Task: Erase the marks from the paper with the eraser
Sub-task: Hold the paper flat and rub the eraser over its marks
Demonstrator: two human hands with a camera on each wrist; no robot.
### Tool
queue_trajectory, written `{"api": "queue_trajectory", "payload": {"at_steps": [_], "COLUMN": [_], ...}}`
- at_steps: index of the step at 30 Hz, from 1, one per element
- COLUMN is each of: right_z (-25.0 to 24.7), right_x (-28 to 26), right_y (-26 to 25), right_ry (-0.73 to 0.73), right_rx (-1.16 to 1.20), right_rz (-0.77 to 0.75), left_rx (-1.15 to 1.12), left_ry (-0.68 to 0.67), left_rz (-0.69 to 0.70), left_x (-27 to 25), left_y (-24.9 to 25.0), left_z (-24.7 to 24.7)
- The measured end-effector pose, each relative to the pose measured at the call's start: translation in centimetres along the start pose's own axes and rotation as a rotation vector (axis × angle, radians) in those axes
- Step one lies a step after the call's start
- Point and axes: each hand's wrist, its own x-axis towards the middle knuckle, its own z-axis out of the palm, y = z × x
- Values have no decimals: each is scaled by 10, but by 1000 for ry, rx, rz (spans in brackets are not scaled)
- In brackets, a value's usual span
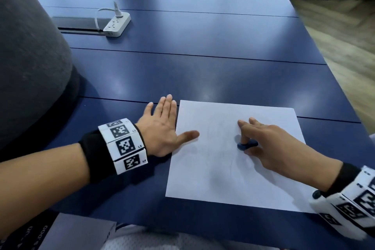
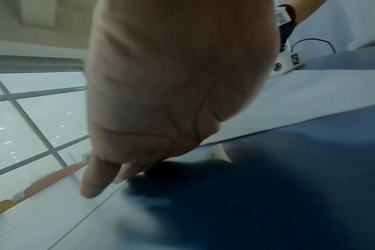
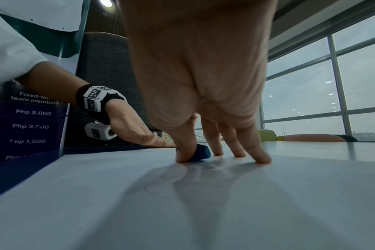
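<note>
Eraser [image 1: 247, 145], dark blue, sits under my right hand [image 1: 272, 146], pinched between thumb and a bent finger and pressed down on the sheet of paper [image 1: 227, 180]; my other right fingertips [image 3: 262, 158] are spread and touching the sheet just past it. Its long axis looks to run roughly across me, from thumb side out toward my left hand, though most of it is hidden by the fingers. My left hand [image 1: 162, 128] is flat and relaxed, palm down on the blue table [image 1: 203, 71], with only the thumb lying over the near-left edge of the paper to pin it. The right hand is the one on the eraser; the left is well apart from it, across a bare stretch of sheet. Marks [image 3: 182, 182] are faint pencil curves, best seen from the right wrist view, lying on the paper on my body side of the eraser, just under the palm and toward the wrist. In the head view they barely show. I judge the next rub needs the eraser dragged back toward me over those lines, with the left thumb holding the sheet so it does not slide or crease. The left wrist view is blurred and shows only the palm, the paper edge and the table.
</note>
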Motion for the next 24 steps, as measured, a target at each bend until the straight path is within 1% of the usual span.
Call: {"api": "queue_trajectory", "payload": {"at_steps": [1, 2, 4, 5, 6, 8, 9, 10, 13, 14, 17, 20, 22, 24], "right_z": [0, -1, -1, 0, 0, 1, 2, 3, 2, -1, -16, -31, -30, -22], "right_x": [0, 0, 1, 1, 2, 2, 3, 3, 2, 2, 8, 30, 49, 67], "right_y": [0, 0, 1, 2, 3, 6, 7, 7, 6, 3, -12, -40, -58, -70], "right_ry": [-3, -4, -5, -4, 3, 18, 22, 25, 32, 26, 57, 136, 119, 58], "right_rx": [-4, -10, -20, -20, -18, -22, -24, -23, -37, -46, -63, -58, -41, -20], "right_rz": [0, -2, -2, 1, -1, -14, -19, -18, -8, -2, 19, -53, -121, -139], "left_rx": [24, 66, 129, 143, 158, 172, 163, 148, 91, 78, 85, 121, 129, 122], "left_ry": [28, 41, -12, -38, -44, -33, -32, -28, -12, -14, 24, 61, 72, 82], "left_rz": [51, 149, 356, 396, 378, 255, 214, 219, 388, 420, 408, 385, 374, 372], "left_x": [1, 1, -3, -5, -6, -4, -4, -4, -9, -11, -10, -6, -3, 1], "left_y": [3, 8, 17, 17, 12, -4, -12, -18, -25, -24, -24, -24, -24, -25], "left_z": [-2, -3, 0, 2, 2, -2, -7, -11, -13, -10, -4, -4, -5, -6]}}
